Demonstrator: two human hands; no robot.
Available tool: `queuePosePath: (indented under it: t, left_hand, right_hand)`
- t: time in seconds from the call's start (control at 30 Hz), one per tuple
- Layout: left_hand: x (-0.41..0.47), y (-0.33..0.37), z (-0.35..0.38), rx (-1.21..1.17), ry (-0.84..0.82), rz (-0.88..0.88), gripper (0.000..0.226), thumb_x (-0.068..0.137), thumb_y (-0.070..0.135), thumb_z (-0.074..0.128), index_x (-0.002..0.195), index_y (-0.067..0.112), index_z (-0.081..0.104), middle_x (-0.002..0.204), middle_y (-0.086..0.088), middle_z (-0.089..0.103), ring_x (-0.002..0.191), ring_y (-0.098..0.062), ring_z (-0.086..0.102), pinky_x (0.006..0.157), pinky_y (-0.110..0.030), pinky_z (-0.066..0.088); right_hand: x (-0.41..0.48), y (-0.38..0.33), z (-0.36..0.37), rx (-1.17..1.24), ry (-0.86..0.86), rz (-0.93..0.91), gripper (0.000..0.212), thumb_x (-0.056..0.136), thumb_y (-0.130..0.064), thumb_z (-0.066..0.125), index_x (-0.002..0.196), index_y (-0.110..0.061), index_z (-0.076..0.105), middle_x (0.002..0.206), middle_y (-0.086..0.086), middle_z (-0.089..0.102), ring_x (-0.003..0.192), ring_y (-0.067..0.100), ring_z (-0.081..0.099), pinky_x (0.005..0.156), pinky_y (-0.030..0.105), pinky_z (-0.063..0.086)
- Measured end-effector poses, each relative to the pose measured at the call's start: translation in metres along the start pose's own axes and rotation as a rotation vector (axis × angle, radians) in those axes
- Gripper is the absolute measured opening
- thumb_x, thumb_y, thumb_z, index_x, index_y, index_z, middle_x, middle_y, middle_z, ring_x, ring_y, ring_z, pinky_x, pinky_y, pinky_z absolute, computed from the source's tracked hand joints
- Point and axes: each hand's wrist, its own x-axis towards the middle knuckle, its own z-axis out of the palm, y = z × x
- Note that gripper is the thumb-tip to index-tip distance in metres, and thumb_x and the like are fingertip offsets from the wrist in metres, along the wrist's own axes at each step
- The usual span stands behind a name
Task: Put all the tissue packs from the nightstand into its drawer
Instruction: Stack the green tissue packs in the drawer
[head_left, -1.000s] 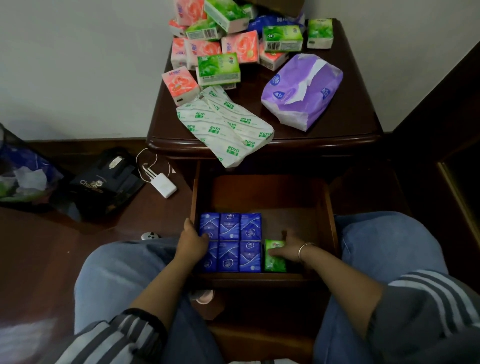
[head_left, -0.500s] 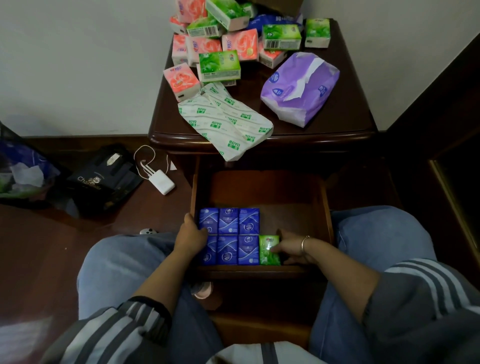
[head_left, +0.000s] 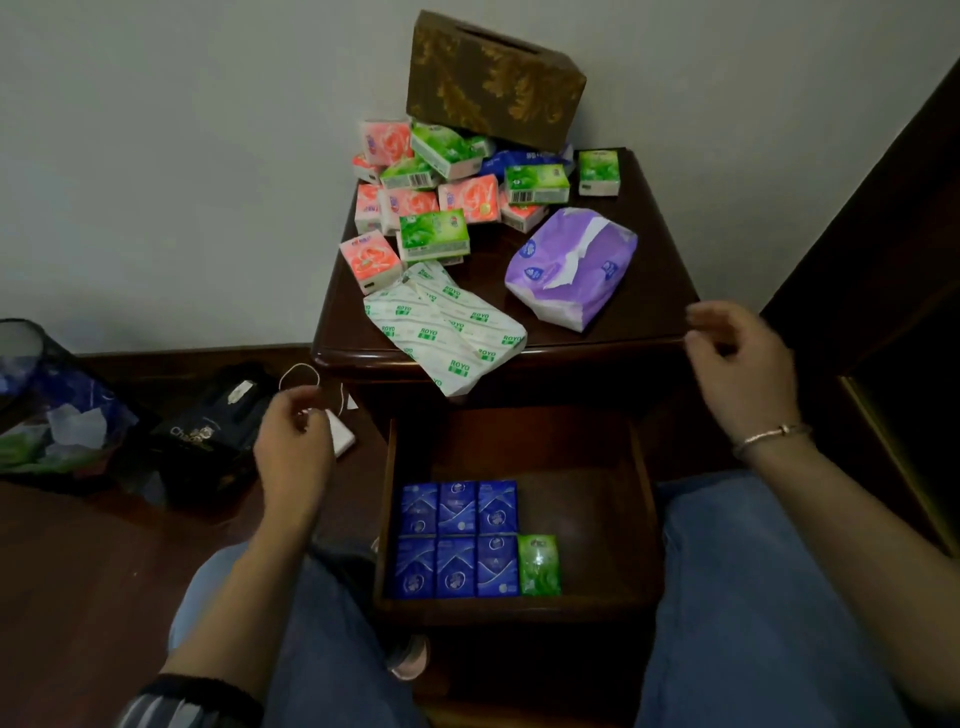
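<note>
Left hand (head_left: 291, 447) and right hand (head_left: 737, 364) are hovering above the drawer (head_left: 587, 509), fingers (head_left: 291, 410) slack and empty. Inside it, blue tissue packs (head_left: 457, 540) are lying tight together, probably to save room.

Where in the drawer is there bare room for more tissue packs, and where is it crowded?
The drawer floor is bare right of the green pack up to the right wall, and along the back behind the six blue packs. The front left is crowded: blue packs in two rows, the green pack beside them.
</note>
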Motion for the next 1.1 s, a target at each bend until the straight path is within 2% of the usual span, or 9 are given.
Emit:
queuePosePath:
  t: [0.07,0.13,0.27,0.4,0.6,0.73,0.9,1.0,1.1]
  left_hand:
    - [0.010,0.025,-0.006,-0.027,0.049,0.105,0.025,0.091,0.010,0.049,0.111,0.017,0.062,0.104,0.001,0.063,0.083,-0.003,0.056,0.064,-0.009,0.038]
    - [0.019,0.049,-0.003,-0.035,0.054,0.201,0.023,0.091,0.010,0.049,0.108,0.017,0.062,0.102,0.001,0.063,0.081,-0.003,0.056,0.064,-0.010,0.038]
    - [0.038,0.087,0.017,-0.023,0.005,0.341,0.019,0.093,0.014,0.049,0.110,0.016,0.058,0.109,-0.002,0.058,0.091,-0.011,0.057,0.075,-0.028,0.047]
    - [0.067,0.114,0.043,0.087,-0.038,0.499,0.028,0.092,0.024,0.055,0.118,0.013,0.056,0.114,0.001,0.052,0.099,-0.009,0.052,0.083,-0.027,0.042]
    - [0.120,0.159,0.092,0.641,-0.301,0.657,0.069,0.083,0.051,0.063,0.140,0.021,0.040,0.145,-0.004,0.040,0.131,-0.028,0.037,0.105,-0.050,0.028]
    - [0.126,0.160,0.114,0.924,-0.332,0.597,0.075,0.080,0.050,0.066,0.139,0.015,0.035,0.139,-0.011,0.041,0.128,-0.033,0.037,0.104,-0.052,0.027]
    - [0.123,0.165,0.116,0.551,-0.120,0.539,0.062,0.077,0.049,0.068,0.122,0.010,0.049,0.121,-0.010,0.048,0.113,-0.030,0.046,0.096,-0.047,0.034]
    - [0.130,0.189,0.120,0.058,-0.031,0.314,0.057,0.071,0.048,0.071,0.111,0.012,0.051,0.108,-0.006,0.056,0.096,-0.022,0.057,0.077,-0.036,0.049]
    - [0.142,0.215,0.137,-0.159,-0.022,0.137,0.067,0.073,0.041,0.074,0.122,0.009,0.042,0.100,0.000,0.055,0.085,-0.014,0.057,0.061,-0.021,0.042]
  right_hand:
    - [0.032,0.008,0.005,-0.125,0.074,0.061,0.040,0.088,-0.017,0.057,0.125,-0.005,0.050,0.128,0.014,0.054,0.118,0.029,0.051,0.099,0.038,0.041]
    - [0.061,0.011,0.020,-0.192,-0.013,0.177,0.052,0.092,-0.027,0.053,0.135,-0.002,0.039,0.139,0.020,0.041,0.128,0.034,0.040,0.105,0.040,0.034]
    - [0.087,0.006,0.057,-0.312,-0.171,0.340,0.057,0.097,-0.039,0.038,0.142,-0.005,0.029,0.145,0.021,0.035,0.130,0.038,0.038,0.105,0.046,0.033]
    - [0.077,0.012,0.070,-0.452,0.018,0.313,0.050,0.096,-0.036,0.035,0.141,-0.015,0.035,0.140,0.018,0.043,0.124,0.038,0.045,0.097,0.048,0.038]
    - [0.075,0.017,0.072,-0.464,0.114,0.270,0.049,0.093,-0.032,0.038,0.139,-0.016,0.039,0.136,0.016,0.048,0.118,0.038,0.050,0.091,0.046,0.042]
    - [0.072,0.019,0.073,-0.453,0.150,0.249,0.050,0.090,-0.029,0.041,0.138,-0.016,0.041,0.134,0.016,0.051,0.116,0.038,0.051,0.088,0.045,0.043]
    - [0.071,0.021,0.076,-0.446,0.168,0.235,0.052,0.088,-0.030,0.043,0.137,-0.015,0.042,0.134,0.014,0.051,0.115,0.036,0.053,0.086,0.044,0.044]
    - [0.071,0.022,0.076,-0.442,0.177,0.226,0.052,0.087,-0.029,0.045,0.137,-0.015,0.043,0.134,0.014,0.052,0.113,0.036,0.053,0.085,0.042,0.045]
    - [0.072,0.021,0.075,-0.441,0.175,0.226,0.052,0.088,-0.029,0.045,0.137,-0.014,0.043,0.134,0.014,0.052,0.113,0.035,0.054,0.084,0.041,0.045]
